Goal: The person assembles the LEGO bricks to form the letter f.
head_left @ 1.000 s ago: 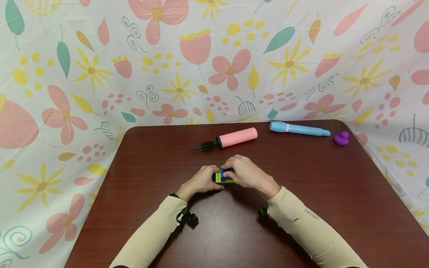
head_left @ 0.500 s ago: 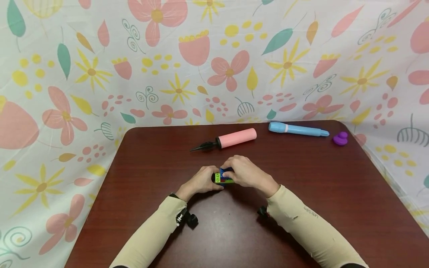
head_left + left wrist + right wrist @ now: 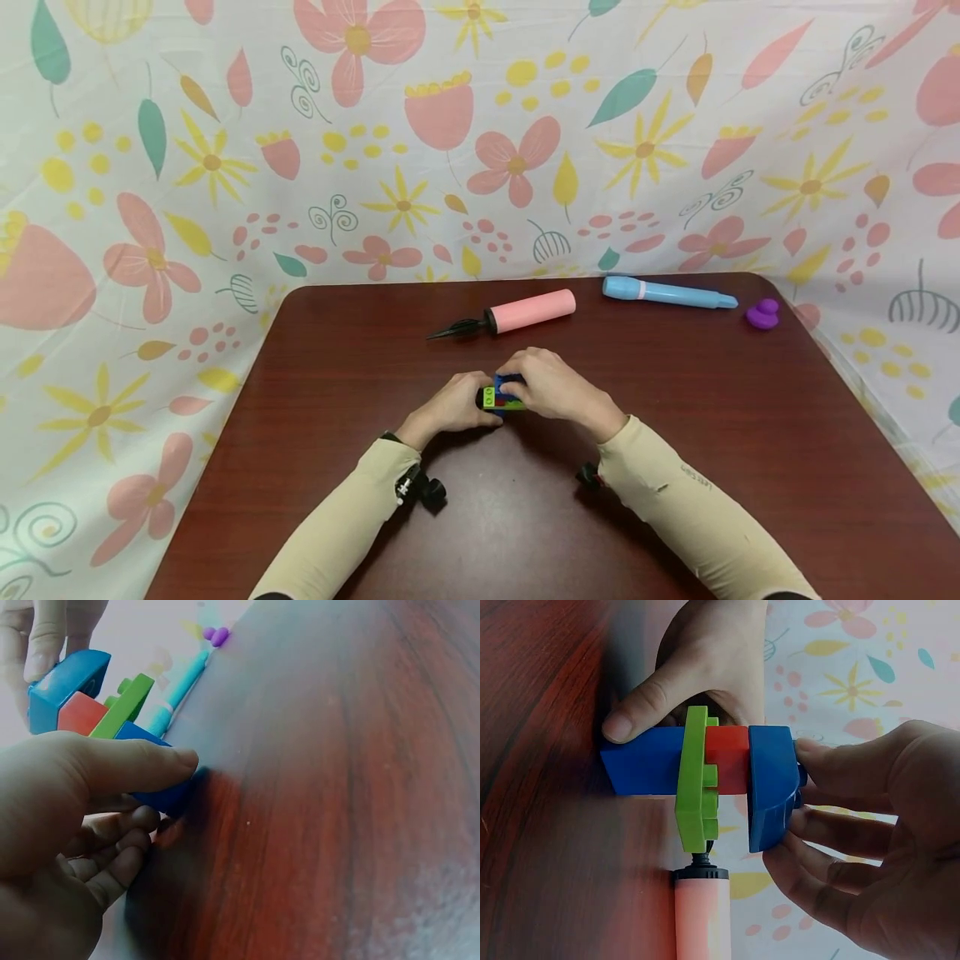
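Observation:
A short stack of toy building bricks stands on the table between the two hands. From the bottom up it has a blue brick (image 3: 645,761), a flat lime-green plate (image 3: 693,784), a red brick (image 3: 729,759) and a curved blue brick (image 3: 771,784). The left hand (image 3: 453,404) grips the lower blue brick, its thumb along one side. From above, the right hand (image 3: 553,385) pinches the curved blue brick between thumb and fingers. The green plate sticks out past the red brick, and studs show on its top. In the head view the hands cover much of the stack.
Behind the hands lies a pink balloon pump (image 3: 531,312) with a black nozzle. A light blue pen-shaped tube (image 3: 667,292) and a small purple duck-like toy (image 3: 763,314) lie at the back right of the brown table (image 3: 360,350). A flowered cloth (image 3: 315,150) hangs behind.
The head view shifts very slightly. Both hands keep their places on the brick stack, and the other things on the table stay put.

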### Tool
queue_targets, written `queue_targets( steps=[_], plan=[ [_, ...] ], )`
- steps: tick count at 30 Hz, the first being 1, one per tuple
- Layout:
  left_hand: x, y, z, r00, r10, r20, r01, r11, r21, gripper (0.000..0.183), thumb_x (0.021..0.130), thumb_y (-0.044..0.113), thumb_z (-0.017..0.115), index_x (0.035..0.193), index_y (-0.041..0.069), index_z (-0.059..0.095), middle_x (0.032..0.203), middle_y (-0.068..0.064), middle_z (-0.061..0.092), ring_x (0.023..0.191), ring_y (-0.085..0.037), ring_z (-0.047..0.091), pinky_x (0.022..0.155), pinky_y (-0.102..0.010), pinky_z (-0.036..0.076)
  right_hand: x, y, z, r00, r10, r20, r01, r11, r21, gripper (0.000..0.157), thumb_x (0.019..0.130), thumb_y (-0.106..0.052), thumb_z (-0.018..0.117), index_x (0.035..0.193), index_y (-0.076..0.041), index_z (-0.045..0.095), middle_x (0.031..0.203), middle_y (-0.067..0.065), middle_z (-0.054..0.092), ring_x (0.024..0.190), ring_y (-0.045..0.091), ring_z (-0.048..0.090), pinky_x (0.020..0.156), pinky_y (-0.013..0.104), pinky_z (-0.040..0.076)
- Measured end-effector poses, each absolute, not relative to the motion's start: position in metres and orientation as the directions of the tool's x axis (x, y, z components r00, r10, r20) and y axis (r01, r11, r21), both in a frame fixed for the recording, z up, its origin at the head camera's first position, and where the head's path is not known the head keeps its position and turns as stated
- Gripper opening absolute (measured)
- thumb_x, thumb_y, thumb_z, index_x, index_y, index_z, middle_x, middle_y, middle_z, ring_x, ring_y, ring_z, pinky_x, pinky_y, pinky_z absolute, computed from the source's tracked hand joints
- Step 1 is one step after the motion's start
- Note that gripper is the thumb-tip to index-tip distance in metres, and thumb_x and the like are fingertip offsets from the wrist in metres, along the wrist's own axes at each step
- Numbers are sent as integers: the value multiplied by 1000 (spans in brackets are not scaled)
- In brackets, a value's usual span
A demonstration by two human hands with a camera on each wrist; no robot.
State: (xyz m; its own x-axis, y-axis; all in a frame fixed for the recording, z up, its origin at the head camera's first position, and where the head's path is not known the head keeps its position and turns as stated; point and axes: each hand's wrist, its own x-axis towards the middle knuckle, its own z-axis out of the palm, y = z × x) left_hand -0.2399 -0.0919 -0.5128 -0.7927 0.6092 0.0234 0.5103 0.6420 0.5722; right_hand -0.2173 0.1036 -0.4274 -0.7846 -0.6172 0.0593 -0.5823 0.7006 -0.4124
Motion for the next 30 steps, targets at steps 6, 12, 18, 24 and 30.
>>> queue_targets(
  steps=[6, 12, 18, 24, 30],
  plan=[
    [-243, -92, -511, -794, 607, 12, 502, 645, 576, 43, 75, 31, 85, 110, 10, 67, 98, 3, 65, 89, -10, 61, 78, -24, 50, -221, 105, -427, -796, -604, 45, -564, 713, -417, 28, 95, -19, 64, 118, -5, 69, 117, 10, 67, 108, 26, 61, 89, 42, 51],
    [-243, -91, -509, -806, 591, -7, 468, 645, 604, 50, 75, 30, 85, 116, 10, 64, 101, 2, 66, 91, -10, 62, 81, -26, 50, -225, 106, -425, -788, -614, 39, -572, 707, -416, 28, 97, -18, 61, 120, -4, 68, 118, 12, 67, 109, 28, 61, 91, 44, 50],
    [-245, -92, -509, -820, 572, -12, 433, 634, 641, 55, 75, 30, 85, 120, 10, 59, 102, 3, 67, 88, -8, 62, 79, -24, 50, -230, 106, -426, -796, -604, 34, -562, 717, -413, 29, 98, -18, 59, 122, -4, 67, 119, 12, 66, 111, 28, 60, 93, 44, 49],
    [-245, -92, -509, -826, 563, -20, 412, 629, 660, 58, 75, 30, 85, 122, 9, 58, 103, 1, 66, 82, -8, 60, 76, -25, 50, -236, 106, -431, -799, -599, 48, -560, 713, -421, 31, 99, -18, 57, 125, -4, 64, 120, 12, 66, 110, 27, 60, 92, 43, 50],
    [-243, -93, -509, -832, 555, -20, 397, 620, 677, 57, 75, 28, 85, 121, 9, 56, 98, -1, 66, 75, -8, 60, 68, -23, 50, -239, 107, -435, -823, -565, 58, -521, 710, -473, 27, 99, -18, 58, 122, -7, 64, 118, 9, 67, 105, 24, 62, 90, 41, 51]
  ],
)
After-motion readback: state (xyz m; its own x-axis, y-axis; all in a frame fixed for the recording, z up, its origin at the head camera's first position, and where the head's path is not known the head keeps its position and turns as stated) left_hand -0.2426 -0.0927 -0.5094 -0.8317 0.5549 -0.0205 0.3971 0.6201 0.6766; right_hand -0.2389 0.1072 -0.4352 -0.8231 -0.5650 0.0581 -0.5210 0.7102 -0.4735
